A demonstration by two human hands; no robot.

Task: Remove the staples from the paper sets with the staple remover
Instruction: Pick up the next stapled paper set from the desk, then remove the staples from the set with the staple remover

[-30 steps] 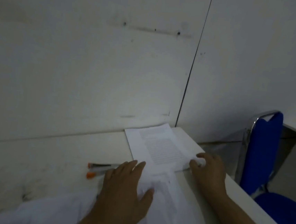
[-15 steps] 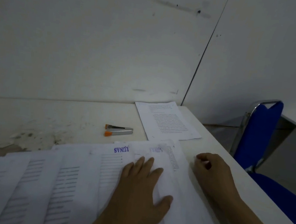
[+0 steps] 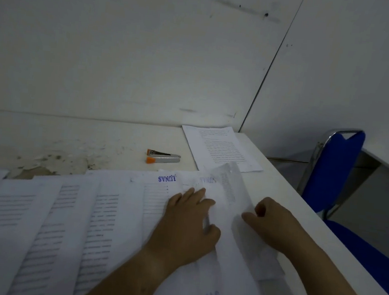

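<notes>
In the head view, a row of paper sets (image 3: 63, 218) is lying overlapped along the near edge of the table (image 3: 71, 135), running from the left edge across to the right side, the printed lines facing up and two blue stamps showing upside down at their far ends. The left hand (image 3: 188, 223) is pressing flat on the rightmost set (image 3: 231, 253), its fingers straight and slightly spread and the thumb out to the side. The right hand (image 3: 274, 224) is resting just beside it on the same set, near the table's right edge, with its fingers curled inward; whether they are pinching the paper cannot be told. The staple remover (image 3: 163, 157), metal with orange ends, is lying on bare tabletop beyond the papers, apart from both hands and touched by neither. A single printed sheet (image 3: 222, 147) is sitting at the far right corner, its near edge tucked under the raised top of the rightmost set. A blue chair (image 3: 334, 170) is standing past the table's right edge, and a white wall (image 3: 127, 45) is rising behind the far edge.
</notes>
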